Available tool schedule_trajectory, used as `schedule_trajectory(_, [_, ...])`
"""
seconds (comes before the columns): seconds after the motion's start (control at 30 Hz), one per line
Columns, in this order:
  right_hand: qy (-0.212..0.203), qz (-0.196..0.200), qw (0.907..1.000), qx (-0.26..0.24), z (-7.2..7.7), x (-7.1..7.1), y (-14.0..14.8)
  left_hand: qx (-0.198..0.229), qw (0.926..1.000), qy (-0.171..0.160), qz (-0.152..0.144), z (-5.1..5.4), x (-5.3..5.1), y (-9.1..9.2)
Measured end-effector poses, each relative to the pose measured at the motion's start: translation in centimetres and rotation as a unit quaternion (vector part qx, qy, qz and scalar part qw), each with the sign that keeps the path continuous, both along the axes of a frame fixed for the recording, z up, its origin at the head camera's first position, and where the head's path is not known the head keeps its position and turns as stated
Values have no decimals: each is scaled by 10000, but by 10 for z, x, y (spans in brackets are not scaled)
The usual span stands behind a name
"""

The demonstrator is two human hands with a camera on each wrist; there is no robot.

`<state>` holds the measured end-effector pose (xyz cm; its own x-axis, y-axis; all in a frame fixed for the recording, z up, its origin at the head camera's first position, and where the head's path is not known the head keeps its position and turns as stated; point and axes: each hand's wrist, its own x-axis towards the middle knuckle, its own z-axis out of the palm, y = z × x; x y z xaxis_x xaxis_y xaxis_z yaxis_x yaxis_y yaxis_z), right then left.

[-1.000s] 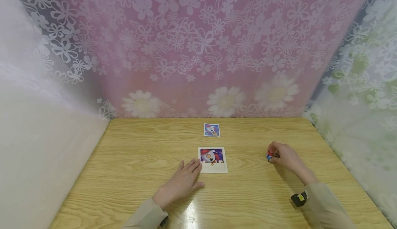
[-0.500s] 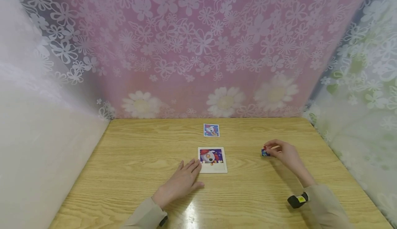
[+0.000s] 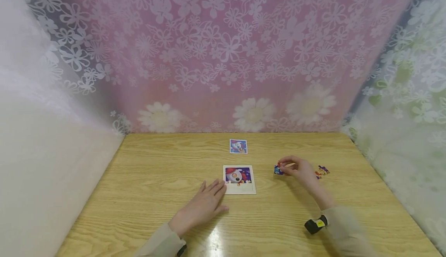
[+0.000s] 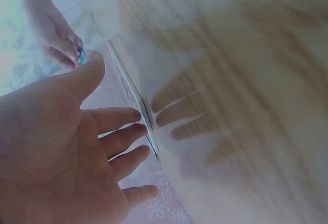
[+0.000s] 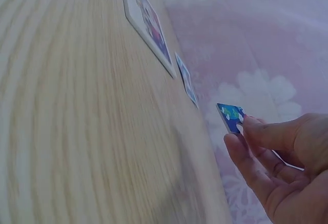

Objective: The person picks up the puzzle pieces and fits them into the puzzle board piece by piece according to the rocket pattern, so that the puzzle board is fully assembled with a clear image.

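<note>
A square white puzzle board (image 3: pixel 246 189) lies mid-table; joined picture pieces cover its upper part, and its lower part is bare white. My left hand (image 3: pixel 202 206) lies flat at the board's left side, straight fingertips touching its edge, as the left wrist view also suggests. Off to the right of the board, my right hand (image 3: pixel 302 175) pinches a small blue jigsaw piece (image 5: pixel 231 115) with a bit of red, between thumb and fingers, above the table. Fingers cover part of that piece. Behind the right hand, a few loose jigsaw pieces (image 3: pixel 323 169) lie on the wood, partly hidden by the hand.
Beyond the board lies a small picture card (image 3: pixel 238 146) with a similar white-faced character. The wood-grain table (image 3: pixel 156 164) ends at a pink flowered curtain (image 3: pixel 209 75) behind, with pale hangings at both sides.
My right hand has lifted the blue jigsaw piece and moved left toward the board, uncovering the loose pieces behind it. The left hand has stayed in place.
</note>
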<state>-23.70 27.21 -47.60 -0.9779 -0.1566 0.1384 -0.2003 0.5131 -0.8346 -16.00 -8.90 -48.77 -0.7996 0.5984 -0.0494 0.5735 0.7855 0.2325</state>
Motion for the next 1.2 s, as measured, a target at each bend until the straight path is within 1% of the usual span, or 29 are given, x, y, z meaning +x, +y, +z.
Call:
schedule_trajectory(0.13, [-62,159,9998,-96,-4,-4,-20,47,10000,-21,12,3,4,-2])
schedule_trajectory(0.27, [-222,299,9991,-210,-3,-8,-42,26,10000,-25,-17,6,8,-2])
schedule_trajectory(0.43, [-436,593,9969,-293,1,-11,-69,-10,10000,31,-4,5,9,-2])
schedule_trajectory(0.5, [-517,684,9960,-231,2,-10,-81,-36,10000,7,15,3,8,-2])
schedule_trajectory(0.63, [-566,1015,9932,-49,-1,-10,-102,-53,10000,-40,36,2,7,-2])
schedule_trajectory(0.73, [-449,1296,9905,127,-5,-10,-114,-49,10000,-11,33,3,8,-2])
schedule_trajectory(0.8, [-398,1402,9891,222,-8,-10,-121,-51,10000,33,19,3,9,-3])
schedule_trajectory(0.9, [-326,1454,9878,446,-11,-9,-131,-75,9999,90,-2,3,11,-3])
schedule_trajectory(1.03, [-236,1400,9869,766,-14,-7,-141,-84,9999,137,-14,3,11,-3])
schedule_trajectory(1.2, [-210,1376,9870,805,-17,-5,-148,-62,9998,159,-36,3,12,-4])
